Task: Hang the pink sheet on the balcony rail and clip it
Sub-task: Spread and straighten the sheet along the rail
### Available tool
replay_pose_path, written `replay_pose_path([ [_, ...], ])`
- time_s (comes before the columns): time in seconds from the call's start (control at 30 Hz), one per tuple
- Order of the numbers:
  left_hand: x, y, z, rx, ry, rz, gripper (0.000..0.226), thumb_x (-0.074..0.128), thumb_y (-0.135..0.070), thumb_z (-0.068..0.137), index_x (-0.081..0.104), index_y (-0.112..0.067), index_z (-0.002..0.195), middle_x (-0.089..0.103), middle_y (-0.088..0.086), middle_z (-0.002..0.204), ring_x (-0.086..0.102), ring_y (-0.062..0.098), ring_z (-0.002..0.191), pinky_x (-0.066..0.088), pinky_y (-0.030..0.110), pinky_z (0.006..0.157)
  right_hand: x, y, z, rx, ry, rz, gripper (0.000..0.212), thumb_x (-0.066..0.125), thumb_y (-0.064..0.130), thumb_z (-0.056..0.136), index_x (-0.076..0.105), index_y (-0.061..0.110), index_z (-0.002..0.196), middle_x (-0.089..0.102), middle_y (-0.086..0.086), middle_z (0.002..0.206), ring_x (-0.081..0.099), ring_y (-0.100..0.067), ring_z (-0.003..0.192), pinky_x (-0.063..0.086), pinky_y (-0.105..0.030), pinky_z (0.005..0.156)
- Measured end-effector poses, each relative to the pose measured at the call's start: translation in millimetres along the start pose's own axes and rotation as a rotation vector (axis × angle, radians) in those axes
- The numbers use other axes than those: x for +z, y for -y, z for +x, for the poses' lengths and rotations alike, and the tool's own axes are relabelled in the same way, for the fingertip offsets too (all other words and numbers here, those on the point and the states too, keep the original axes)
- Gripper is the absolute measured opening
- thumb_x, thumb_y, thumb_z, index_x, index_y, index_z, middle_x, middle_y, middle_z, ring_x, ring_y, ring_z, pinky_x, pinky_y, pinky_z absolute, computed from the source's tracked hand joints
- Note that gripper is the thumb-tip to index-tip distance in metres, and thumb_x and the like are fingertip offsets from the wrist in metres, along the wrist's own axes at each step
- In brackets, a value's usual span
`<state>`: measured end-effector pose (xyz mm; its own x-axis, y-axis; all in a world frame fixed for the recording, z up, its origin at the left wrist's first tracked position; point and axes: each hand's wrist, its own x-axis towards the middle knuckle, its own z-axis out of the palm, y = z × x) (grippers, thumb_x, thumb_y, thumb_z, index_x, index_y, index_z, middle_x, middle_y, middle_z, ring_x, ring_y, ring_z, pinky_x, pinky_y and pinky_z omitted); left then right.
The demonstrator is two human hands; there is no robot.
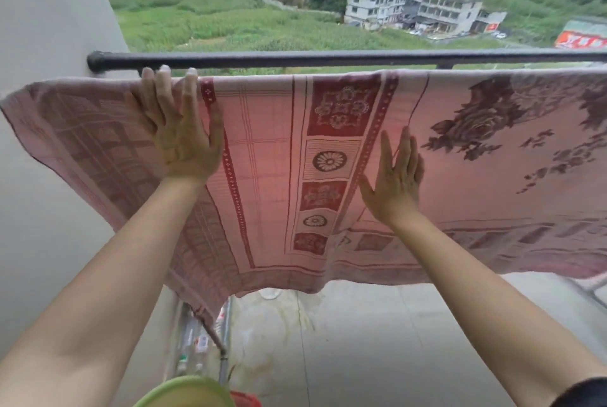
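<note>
L hand (179,134) fingertips on pink sheet (272,130) top edge; R hand (395,180) lower.

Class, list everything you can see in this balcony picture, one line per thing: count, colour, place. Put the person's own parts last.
Pink patterned cloth sheet: one, pink with dark red borders, draped just below the rail.
Black round metal rail: one, black, running from the wall across the view.
Grey plaster wall: one, grey, left.
Concrete balcony floor: one, grey, under the sheet.
Green plastic basin: one, light green, bottom edge, cut off.
Red object: one, red, beside the basin; unidentifiable.
White multi-storey buildings: several, whitish, beyond a green field.
Left hand: one, flat on the sheet, fingertips at its top edge.
Right hand: one, fingers straight, against the sheet.
</note>
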<state>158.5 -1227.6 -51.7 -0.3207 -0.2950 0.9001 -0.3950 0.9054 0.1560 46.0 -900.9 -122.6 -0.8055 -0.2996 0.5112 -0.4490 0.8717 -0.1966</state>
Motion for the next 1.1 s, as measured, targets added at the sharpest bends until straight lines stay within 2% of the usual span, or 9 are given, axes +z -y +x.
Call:
replay_pose_path([
  [0.17, 11, -33, -14, -0.094, -0.14, -0.109, 0.061, 0.04, -0.042, 0.099, 0.025, -0.018, 0.152, 0.02, 0.023, 0.156, 0.014, 0.043, 0.145, 0.006, 0.054, 0.118, -30, -90, -22, 0.146, -0.003, -0.038, 0.092, 0.062, 0.039, 0.089, 0.003, 0.018, 0.157, -0.006, -0.018, 0.163, 0.003, -0.038, 0.15, 0.016, -0.058, 0.116],
  [0.3, 3, -92, -26, -0.042, -0.031, -0.191, 0.062, 0.034, -0.045, 0.1, 0.023, -0.014, 0.152, 0.018, 0.023, 0.157, 0.014, 0.041, 0.145, 0.002, 0.054, 0.117, -59, -126, -16, 0.225, -0.047, 0.012, 0.086, 0.053, 0.048, 0.093, 0.001, 0.021, 0.156, -0.011, -0.016, 0.163, 0.004, -0.036, 0.149, 0.017, -0.057, 0.116],
  [0.5, -12, -164, 36, 0.231, 0.134, -0.034, 0.056, 0.028, -0.052, 0.101, 0.033, -0.02, 0.147, 0.016, 0.009, 0.161, 0.013, 0.027, 0.148, -0.018, 0.046, 0.113, -115, -110, 59, -0.065, -0.223, 0.023, 0.085, 0.042, 0.058, 0.093, 0.004, 0.019, 0.158, -0.008, -0.021, 0.163, -0.001, -0.037, 0.151, 0.005, -0.055, 0.119],
  [0.57, -11, -178, 45, 0.289, 0.242, 0.018, 0.061, 0.021, -0.057, 0.101, 0.029, -0.021, 0.149, 0.018, 0.009, 0.16, 0.013, 0.028, 0.148, -0.012, 0.051, 0.115, -124, -99, 85, -0.116, -0.174, -0.015, 0.087, 0.037, 0.063, 0.092, -0.002, 0.022, 0.158, -0.014, -0.019, 0.163, -0.008, -0.035, 0.151, -0.001, -0.056, 0.119],
  [0.67, -9, -189, 14, 0.25, 0.414, 0.056, 0.069, 0.012, -0.062, 0.097, 0.018, -0.02, 0.152, 0.017, 0.013, 0.159, 0.013, 0.032, 0.146, 0.001, 0.06, 0.116, -114, -106, 94, -0.147, 0.042, -0.12, 0.087, 0.029, 0.068, 0.092, -0.019, 0.03, 0.154, -0.026, -0.01, 0.161, -0.022, -0.03, 0.149, -0.005, -0.058, 0.12],
  [0.8, -9, -201, -26, 0.157, 0.493, 0.09, 0.077, 0.011, -0.066, 0.096, -0.016, -0.022, 0.153, -0.023, 0.01, 0.159, -0.019, 0.032, 0.146, -0.013, 0.052, 0.115, -91, -148, 64, -0.159, 0.123, -0.165, 0.09, 0.04, 0.062, 0.092, -0.014, 0.028, 0.156, -0.026, -0.008, 0.162, -0.019, -0.031, 0.15, 0.005, -0.059, 0.12],
  [0.9, -18, -222, -23, 0.078, 0.542, 0.075, 0.079, 0.011, -0.068, 0.094, -0.018, -0.023, 0.152, -0.027, 0.009, 0.158, -0.022, 0.031, 0.145, -0.012, 0.057, 0.115, -99, -192, 52, -0.021, 0.251, -0.14, 0.096, 0.041, 0.067, 0.09, -0.014, 0.025, 0.156, -0.02, -0.014, 0.163, -0.013, -0.037, 0.15, 0.004, -0.059, 0.12],
  [1.0, -24, -263, -19, 0.112, 0.513, 0.045, 0.074, 0.014, -0.065, 0.096, -0.01, -0.025, 0.154, -0.022, 0.007, 0.16, -0.018, 0.029, 0.147, -0.008, 0.059, 0.116, -120, -251, 44, 0.027, 0.218, -0.152, 0.096, 0.042, 0.06, 0.093, -0.025, 0.025, 0.152, -0.029, -0.013, 0.16, -0.023, -0.033, 0.148, -0.004, -0.055, 0.121],
  [1.1, -25, -335, -18, 0.243, 0.509, -0.028, 0.073, 0.009, -0.066, 0.095, -0.006, -0.026, 0.154, -0.019, 0.005, 0.161, -0.017, 0.027, 0.147, -0.007, 0.057, 0.117, -153, -308, 32, 0.021, 0.118, -0.133, 0.091, 0.038, 0.058, 0.095, -0.023, 0.025, 0.153, -0.03, -0.011, 0.16, -0.022, -0.03, 0.149, -0.004, -0.05, 0.122],
])
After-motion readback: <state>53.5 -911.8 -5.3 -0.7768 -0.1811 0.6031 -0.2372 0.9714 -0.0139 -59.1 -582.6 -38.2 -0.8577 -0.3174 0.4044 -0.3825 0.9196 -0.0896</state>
